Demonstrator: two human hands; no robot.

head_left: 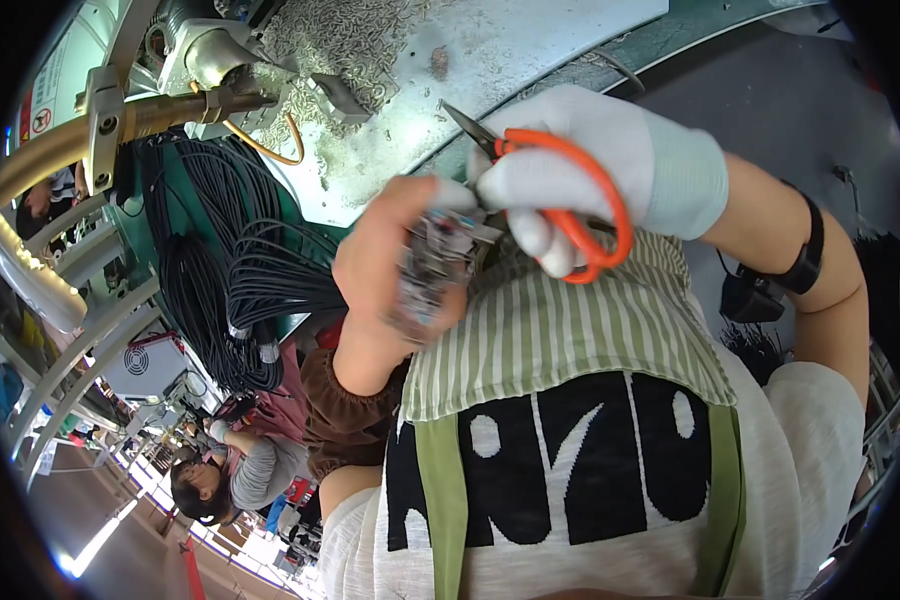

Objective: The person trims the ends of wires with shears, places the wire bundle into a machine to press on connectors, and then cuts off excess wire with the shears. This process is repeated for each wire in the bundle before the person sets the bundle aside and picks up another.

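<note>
My left hand, its arm in a brown sleeve, is closed around a bunch of small silvery metal pieces. They are blurred by motion, so their exact kind is unclear. Just to the right, my right hand wears a white glove and grips a pair of scissors with orange loop handles. The dark pointed blades stick out up and to the left past the glove. Both hands come close together in front of the green-striped apron; the gloved fingertips are near the metal pieces, but whether they touch cannot be made out.
Bundles of black cables lie on the green bench to the left. A pale work surface ahead carries a heap of small metal scraps beside a machine. A brass-coloured bar crosses at left. Another person sits farther off.
</note>
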